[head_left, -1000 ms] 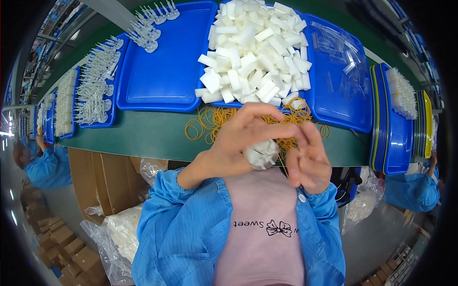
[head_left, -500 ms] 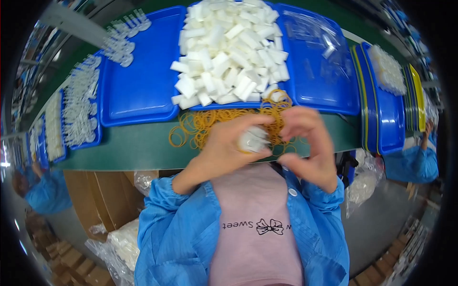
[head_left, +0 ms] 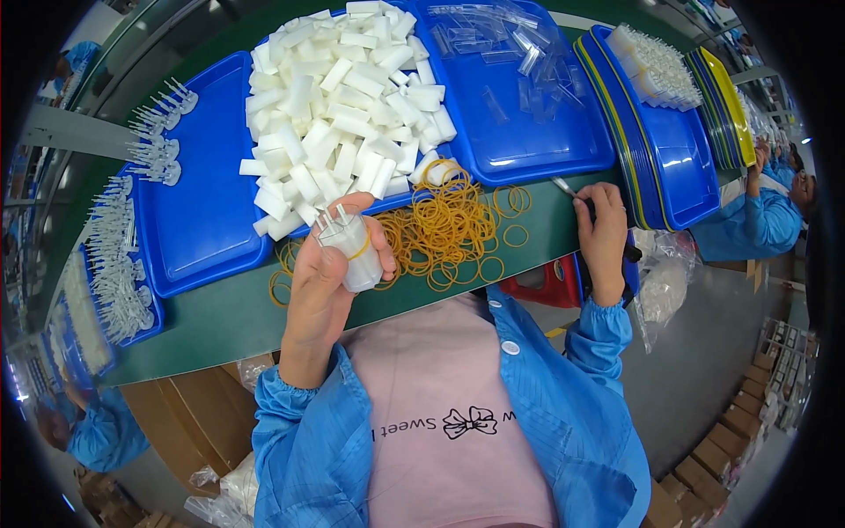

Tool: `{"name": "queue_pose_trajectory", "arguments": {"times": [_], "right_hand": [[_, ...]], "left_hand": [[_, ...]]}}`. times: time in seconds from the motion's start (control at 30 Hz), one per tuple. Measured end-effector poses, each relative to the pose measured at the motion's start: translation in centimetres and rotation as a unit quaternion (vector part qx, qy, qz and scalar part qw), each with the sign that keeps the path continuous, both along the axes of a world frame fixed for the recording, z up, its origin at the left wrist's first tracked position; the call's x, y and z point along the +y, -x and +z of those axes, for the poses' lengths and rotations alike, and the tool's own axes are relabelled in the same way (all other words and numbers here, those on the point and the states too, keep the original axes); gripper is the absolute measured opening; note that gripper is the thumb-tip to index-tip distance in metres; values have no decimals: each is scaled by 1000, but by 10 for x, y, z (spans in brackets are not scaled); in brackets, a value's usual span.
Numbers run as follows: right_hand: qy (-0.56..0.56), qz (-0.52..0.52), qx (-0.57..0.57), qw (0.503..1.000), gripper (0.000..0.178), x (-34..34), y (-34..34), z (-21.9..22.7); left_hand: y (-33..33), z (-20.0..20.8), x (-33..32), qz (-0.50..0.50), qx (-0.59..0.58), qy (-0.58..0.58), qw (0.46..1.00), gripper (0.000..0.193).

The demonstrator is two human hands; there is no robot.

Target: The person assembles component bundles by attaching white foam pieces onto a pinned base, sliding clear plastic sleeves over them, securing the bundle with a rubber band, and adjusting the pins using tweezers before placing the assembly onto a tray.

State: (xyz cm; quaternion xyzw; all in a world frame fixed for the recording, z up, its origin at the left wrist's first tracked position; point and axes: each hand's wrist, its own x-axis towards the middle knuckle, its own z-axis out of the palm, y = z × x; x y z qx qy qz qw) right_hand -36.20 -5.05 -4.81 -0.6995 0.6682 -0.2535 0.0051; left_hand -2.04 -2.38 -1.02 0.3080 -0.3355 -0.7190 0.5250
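In my left hand [head_left: 321, 282] is a bundle of white and translucent pieces [head_left: 346, 245] with a yellow-brown rubber band round it; thin prongs stick up from its top. My fingers are wrapped about the bundle, above the near edge of the table. My right hand [head_left: 604, 231] is lower, at the table edge on the right, its fingers closed on a slim tool [head_left: 563, 186] with a silver tip and a dark handle; its exact kind does not show. Loose rubber bands [head_left: 449, 224] lie heaped between the hands.
A blue tray of white foam blocks [head_left: 339, 114] stands beyond the bands. Right of it, a blue tray [head_left: 519, 158] holds clear plastic pieces. Stacked trays [head_left: 691, 189] stand farther right. At left are a blue tray [head_left: 198, 211] and clear pronged parts [head_left: 119, 273]. Co-workers sit on both sides.
My right hand has left the bundle and moved right to the slim tool. My left hand has moved left and turned the bundle prongs up. The view has shifted and tilted.
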Motion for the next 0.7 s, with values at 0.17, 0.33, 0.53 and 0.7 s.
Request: {"name": "queue_pose_trajectory", "arguments": {"times": [0.17, 0.33, 0.53, 0.7], "right_hand": [[-90, 27, -8, 996, 17, 21, -11, 27], [-103, -12, -239, 966, 25, 32, -28, 49], [152, -3, -439, 885, 6, 14, -15, 16], [172, -44, -438, 881, 16, 18, -18, 5]], "left_hand": [[2, 1, 2, 16, -37, 18, 999, 69], [5, 2, 6, -4, -67, 41, 997, 69], [1, -1, 14, -5, -63, 69, 996, 61], [1, -2, 14, -14, -88, 53, 995, 56]]}}
